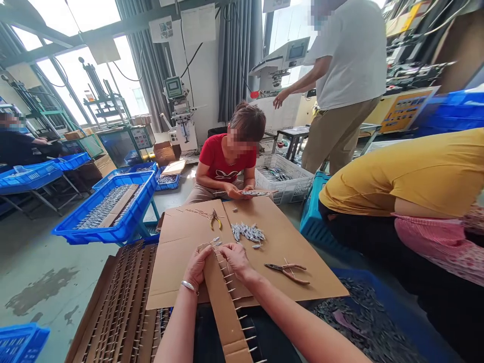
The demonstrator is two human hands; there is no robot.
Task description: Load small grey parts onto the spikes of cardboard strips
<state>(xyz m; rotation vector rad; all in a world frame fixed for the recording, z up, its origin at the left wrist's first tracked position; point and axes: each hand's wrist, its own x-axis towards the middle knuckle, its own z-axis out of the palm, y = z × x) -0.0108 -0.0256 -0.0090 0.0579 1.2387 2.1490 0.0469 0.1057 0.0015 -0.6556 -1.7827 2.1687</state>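
Head view: left hand (199, 263) clamped on the far end of a flat, matte brown cardboard strip (227, 307). Strip slants from the lap over the near edge of a creased cardboard sheet (176, 259); thin, pale pins (230, 291) stick out in a row along its right edge. Right hand (235, 257) fingers curled in at that edge, near the top; can't tell if they grip a pin. Small elongated grey pieces (216, 241) just beyond the fingertips. Loose heap of similar dull-grey pieces (248, 232) farther out. Brown-handled pliers (289, 271) lie splayed, right side.
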